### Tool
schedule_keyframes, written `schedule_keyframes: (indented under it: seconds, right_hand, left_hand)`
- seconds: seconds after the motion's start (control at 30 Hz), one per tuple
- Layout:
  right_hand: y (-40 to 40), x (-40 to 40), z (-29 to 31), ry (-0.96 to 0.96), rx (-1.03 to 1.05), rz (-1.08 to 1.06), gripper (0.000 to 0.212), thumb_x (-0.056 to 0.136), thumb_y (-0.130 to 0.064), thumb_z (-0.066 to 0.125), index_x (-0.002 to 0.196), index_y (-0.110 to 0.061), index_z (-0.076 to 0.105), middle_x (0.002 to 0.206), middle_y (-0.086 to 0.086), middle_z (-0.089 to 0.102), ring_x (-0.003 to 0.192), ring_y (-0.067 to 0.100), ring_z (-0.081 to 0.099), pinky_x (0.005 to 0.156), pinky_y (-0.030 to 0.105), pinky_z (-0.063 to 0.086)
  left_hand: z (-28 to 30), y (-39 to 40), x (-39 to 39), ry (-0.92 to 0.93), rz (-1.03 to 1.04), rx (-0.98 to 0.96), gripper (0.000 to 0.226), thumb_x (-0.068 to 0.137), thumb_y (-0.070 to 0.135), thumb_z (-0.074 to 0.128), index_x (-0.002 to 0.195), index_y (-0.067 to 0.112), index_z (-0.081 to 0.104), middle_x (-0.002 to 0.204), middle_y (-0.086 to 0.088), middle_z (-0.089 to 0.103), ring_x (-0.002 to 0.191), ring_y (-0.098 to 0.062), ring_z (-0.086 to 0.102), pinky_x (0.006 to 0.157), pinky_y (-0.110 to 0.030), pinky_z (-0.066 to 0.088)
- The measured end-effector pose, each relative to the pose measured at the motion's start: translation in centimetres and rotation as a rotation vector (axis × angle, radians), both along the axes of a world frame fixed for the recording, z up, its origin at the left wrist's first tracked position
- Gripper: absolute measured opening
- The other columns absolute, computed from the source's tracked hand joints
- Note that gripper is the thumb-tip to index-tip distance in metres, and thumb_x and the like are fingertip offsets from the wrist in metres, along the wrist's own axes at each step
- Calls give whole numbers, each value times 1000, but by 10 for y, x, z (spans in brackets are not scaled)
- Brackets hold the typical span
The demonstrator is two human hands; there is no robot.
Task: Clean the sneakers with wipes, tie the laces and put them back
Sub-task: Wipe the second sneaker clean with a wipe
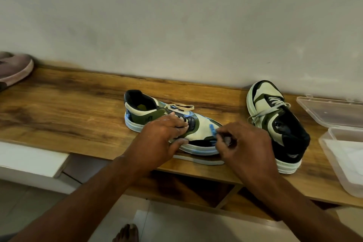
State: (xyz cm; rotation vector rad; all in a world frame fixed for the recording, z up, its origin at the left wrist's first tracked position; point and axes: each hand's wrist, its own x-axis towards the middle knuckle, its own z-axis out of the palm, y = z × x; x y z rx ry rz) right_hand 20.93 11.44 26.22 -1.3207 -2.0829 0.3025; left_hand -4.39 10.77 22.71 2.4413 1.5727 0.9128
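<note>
A green, cream and black sneaker (149,113) lies on the wooden shelf (68,108), heel to the left and toe to the right. My left hand (165,137) grips its middle, fingers over the laces and thumb at the sole. My right hand (243,143) pinches a small bluish wipe (213,129) against the sneaker's toe part. The toe itself is hidden behind that hand. The second sneaker (275,124) of the pair stands to the right, toe toward the wall, its grey laces loose.
A clear plastic box (341,155) with white wipes inside sits at the right edge, its lid (330,112) open behind it. A pinkish shoe (13,68) lies at the far left of the shelf. A white ledge (29,161) sits below left. A bare foot (126,234) shows on the floor.
</note>
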Motion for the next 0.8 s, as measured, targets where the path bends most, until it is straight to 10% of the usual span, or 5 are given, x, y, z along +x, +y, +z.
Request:
schedule_keyframes:
  seconds: [0.8]
  right_hand:
    - [-23, -11, -22, -20, -30, 33, 15, 84, -17, 79, 86, -25, 67, 82, -13, 61, 72, 4, 56, 62, 30, 54]
  left_hand:
    - [11, 0, 8, 13, 14, -21, 32, 84, 26, 85, 114, 14, 80, 118, 1, 77, 116, -15, 68, 107, -41, 52]
